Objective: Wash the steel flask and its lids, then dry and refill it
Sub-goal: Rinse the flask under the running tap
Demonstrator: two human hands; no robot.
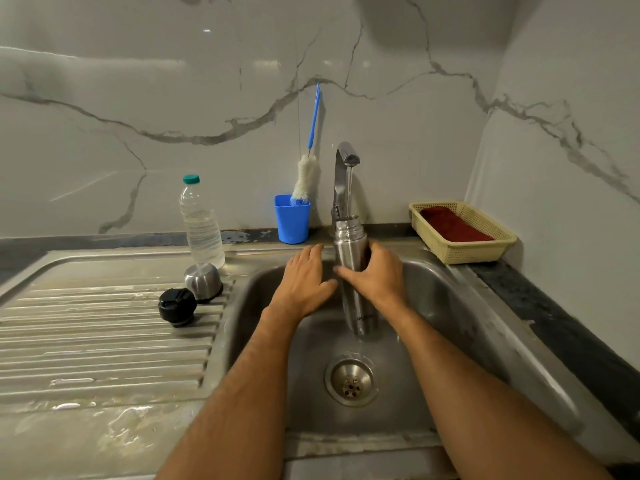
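Observation:
The open steel flask (348,237) stands upright over the sink (450,306), its mouth under the running tap (346,157). Water streams into it and drips from its base. My right hand (377,271) grips the flask's upper body. My left hand (306,278) lies beside the flask with fingers fairly straight, thumb close to it. The steel cup lid (203,280) sits upside down on the drainboard (86,323). The black stopper lid (177,306) lies just in front of it.
A clear water bottle (201,223) with a green cap stands behind the lids. A blue cup (292,220) holds a blue-handled bottle brush (306,174). A yellow basket (464,233) with a red cloth (453,225) sits at the right. The drain (351,382) is below the flask.

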